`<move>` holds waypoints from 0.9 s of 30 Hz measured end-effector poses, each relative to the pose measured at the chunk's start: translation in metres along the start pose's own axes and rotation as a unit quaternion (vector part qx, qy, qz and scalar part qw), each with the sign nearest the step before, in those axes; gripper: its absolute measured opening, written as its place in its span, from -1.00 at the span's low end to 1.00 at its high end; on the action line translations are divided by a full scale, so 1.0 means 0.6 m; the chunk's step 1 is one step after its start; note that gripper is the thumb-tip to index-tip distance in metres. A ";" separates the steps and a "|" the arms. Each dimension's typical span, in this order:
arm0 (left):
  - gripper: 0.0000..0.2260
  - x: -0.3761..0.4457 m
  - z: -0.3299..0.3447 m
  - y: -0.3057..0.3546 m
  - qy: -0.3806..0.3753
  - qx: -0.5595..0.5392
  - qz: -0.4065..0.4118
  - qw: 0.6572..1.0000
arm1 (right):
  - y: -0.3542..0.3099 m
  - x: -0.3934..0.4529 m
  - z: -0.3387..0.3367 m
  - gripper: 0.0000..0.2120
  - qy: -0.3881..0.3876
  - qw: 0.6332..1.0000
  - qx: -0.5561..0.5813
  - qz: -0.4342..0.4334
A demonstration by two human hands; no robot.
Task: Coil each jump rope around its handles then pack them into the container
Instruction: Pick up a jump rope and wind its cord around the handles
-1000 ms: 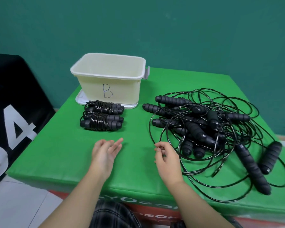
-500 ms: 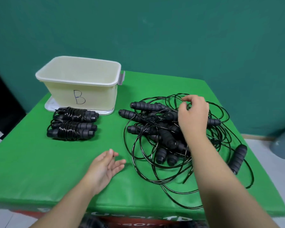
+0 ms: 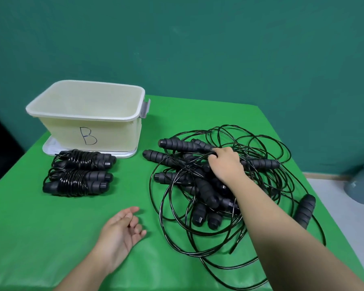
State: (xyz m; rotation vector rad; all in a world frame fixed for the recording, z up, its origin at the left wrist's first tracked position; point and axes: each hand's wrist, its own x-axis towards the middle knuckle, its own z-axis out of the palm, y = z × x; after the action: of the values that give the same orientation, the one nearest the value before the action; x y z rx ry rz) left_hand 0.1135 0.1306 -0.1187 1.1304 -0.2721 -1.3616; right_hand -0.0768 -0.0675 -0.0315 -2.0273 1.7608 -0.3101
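Green table (image 3: pixel 40 227): right hand (image 3: pixel 225 164) grips tangled jump ropes (image 3: pixel 204 192); left hand (image 3: pixel 120 234) rests relaxed, empty.

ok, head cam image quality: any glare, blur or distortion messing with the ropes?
Head view: soft even light, faint shadows under the tangled ropes and left hand; small glossy highlights on the coiled ropes; wide-angle bend at the green table edges; the right hand looks sharp, no motion blur; the container is slightly washed out.

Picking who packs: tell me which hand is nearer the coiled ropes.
Left. The left hand lies open just below-right of the coiled ropes; the right hand is across in the tangled pile.
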 end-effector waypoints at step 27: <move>-0.87 0.014 0.129 0.055 0.109 0.314 0.113 0.936 | 0.057 -0.131 0.009 -0.60 0.066 0.982 0.090 -0.155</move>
State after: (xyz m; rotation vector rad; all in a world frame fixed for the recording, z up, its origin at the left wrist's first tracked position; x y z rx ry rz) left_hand 0.0796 0.0804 -0.0593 1.7072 -0.6851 -0.9482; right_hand -0.1176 0.0073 -0.0431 -2.1855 1.4247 -0.6891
